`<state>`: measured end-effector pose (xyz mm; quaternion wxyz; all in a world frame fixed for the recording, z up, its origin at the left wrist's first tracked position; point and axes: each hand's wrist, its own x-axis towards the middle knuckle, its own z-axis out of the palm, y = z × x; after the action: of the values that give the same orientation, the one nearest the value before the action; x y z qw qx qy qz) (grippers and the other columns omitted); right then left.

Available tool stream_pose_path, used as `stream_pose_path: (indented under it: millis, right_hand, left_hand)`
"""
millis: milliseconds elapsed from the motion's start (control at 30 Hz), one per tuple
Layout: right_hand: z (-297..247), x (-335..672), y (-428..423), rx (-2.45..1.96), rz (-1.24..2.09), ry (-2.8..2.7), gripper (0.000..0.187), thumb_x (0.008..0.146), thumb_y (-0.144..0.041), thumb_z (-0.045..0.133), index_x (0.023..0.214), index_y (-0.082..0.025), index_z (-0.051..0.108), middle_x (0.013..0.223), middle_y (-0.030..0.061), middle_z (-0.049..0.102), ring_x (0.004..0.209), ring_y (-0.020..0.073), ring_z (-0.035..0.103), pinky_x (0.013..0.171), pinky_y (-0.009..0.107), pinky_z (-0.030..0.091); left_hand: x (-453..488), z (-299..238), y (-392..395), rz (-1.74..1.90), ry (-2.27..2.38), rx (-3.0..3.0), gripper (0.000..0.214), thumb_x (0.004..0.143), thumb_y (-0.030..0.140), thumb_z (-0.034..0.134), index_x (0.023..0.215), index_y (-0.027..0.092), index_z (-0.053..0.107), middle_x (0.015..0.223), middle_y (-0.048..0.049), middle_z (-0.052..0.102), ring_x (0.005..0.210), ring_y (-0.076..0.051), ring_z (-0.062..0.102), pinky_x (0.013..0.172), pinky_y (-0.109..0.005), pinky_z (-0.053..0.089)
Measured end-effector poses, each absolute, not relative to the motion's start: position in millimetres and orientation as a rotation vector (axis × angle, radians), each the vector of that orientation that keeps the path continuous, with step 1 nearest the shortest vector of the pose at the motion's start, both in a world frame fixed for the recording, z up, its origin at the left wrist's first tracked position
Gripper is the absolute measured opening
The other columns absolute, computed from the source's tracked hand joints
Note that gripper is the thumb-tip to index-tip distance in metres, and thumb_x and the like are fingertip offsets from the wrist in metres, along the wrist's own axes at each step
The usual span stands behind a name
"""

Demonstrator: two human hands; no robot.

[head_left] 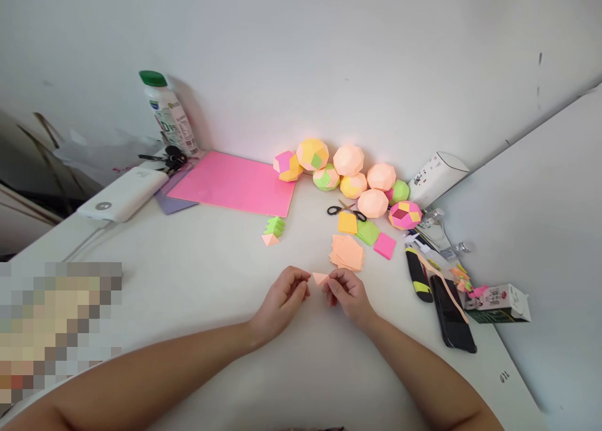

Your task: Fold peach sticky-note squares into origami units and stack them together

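A small folded triangle of peach paper (320, 278) hangs in the gap between my hands. My right hand (350, 296) pinches its right corner between thumb and fingers. At the triangle's left tip, the fingers of my left hand (285, 298) are curled closed; I cannot make out whether they touch the paper or hold anything. Just beyond my right hand lies a stack of peach paper squares (347, 252). A short row of folded green paper pieces (274, 226), with a peach folded piece (270, 239) at its near end, sits past my left hand.
Several faceted paper balls (348, 160) line the wall behind scissors (347, 210) and yellow (347, 222), green (368, 232) and pink squares (384, 246). A pink sheet (235, 183), white power bank (123, 194) and bottle (172, 114) stand left. To the right lie a cutter (417, 274) and phone (452, 312).
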<state>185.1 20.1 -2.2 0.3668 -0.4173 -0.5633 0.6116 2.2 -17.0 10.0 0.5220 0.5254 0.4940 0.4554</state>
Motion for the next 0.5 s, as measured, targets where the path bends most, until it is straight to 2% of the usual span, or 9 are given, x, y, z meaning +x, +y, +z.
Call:
stream_pose_path:
  millis: [200,267,300,367,433,500]
  right_hand:
    - [-0.2,183.0,24.6,-1.085,1.531,-1.452,0.024,0.082,-0.040,0.058,0.078,-0.017,0.054,0.064,-0.0013,0.058,0.047,0.0087,0.051,0.046,0.022,0.041]
    - [0.4,181.1,25.6,-1.114,1.501,-1.478,0.023,0.082,-0.040,0.058,0.079,-0.017,0.055,0.063,-0.0017,0.056,0.047,0.0089,0.050,0.046,0.023,0.041]
    - [0.9,179.4,26.2,-1.138,1.484,-1.501,0.023,0.082,-0.039,0.058,0.078,-0.017,0.056,0.062,-0.0022,0.055,0.046,0.0088,0.050,0.045,0.022,0.040]
    - [2.6,173.4,28.3,-1.199,1.457,-1.561,0.021,0.081,-0.038,0.059,0.078,-0.017,0.057,0.060,-0.0033,0.053,0.045,0.0080,0.047,0.043,0.021,0.039]
    - [5.3,161.6,33.0,-1.237,1.412,-1.639,0.018,0.081,-0.034,0.059,0.080,-0.017,0.059,0.059,-0.0037,0.052,0.045,0.0076,0.045,0.044,0.021,0.040]
    - [8.1,142.7,41.5,-1.240,1.420,-1.713,0.017,0.082,-0.033,0.056,0.082,-0.017,0.060,0.052,-0.0051,0.048,0.044,0.0085,0.046,0.043,0.020,0.039]
  left_hand:
    - [5.2,4.1,-20.1,1.055,1.115,1.780,0.022,0.087,0.016,0.037,0.087,0.019,0.059,0.087,-0.0062,0.061,0.081,-0.017,0.057,0.076,-0.033,0.049]
    - [7.6,-0.4,-23.5,0.939,0.952,2.127,0.023,0.084,0.013,0.040,0.080,0.019,0.062,0.085,-0.0069,0.064,0.088,-0.020,0.056,0.083,-0.036,0.047]
    - [8.7,-2.8,-25.7,0.899,0.887,2.277,0.021,0.083,0.013,0.042,0.079,0.018,0.063,0.090,-0.0079,0.065,0.095,-0.022,0.055,0.088,-0.038,0.044]
    - [9.9,-6.9,-30.2,0.799,0.801,2.517,0.019,0.081,0.020,0.049,0.092,0.016,0.064,0.109,-0.0112,0.062,0.111,-0.027,0.048,0.100,-0.043,0.036]
    - [9.9,-9.0,-34.0,0.681,0.743,2.672,0.036,0.084,0.031,0.049,0.113,0.012,0.057,0.124,-0.0142,0.055,0.120,-0.031,0.042,0.107,-0.047,0.028]
    - [9.0,-8.6,-36.4,0.587,0.749,2.732,0.043,0.086,0.036,0.045,0.121,0.012,0.052,0.130,-0.0146,0.051,0.122,-0.032,0.041,0.108,-0.049,0.025]
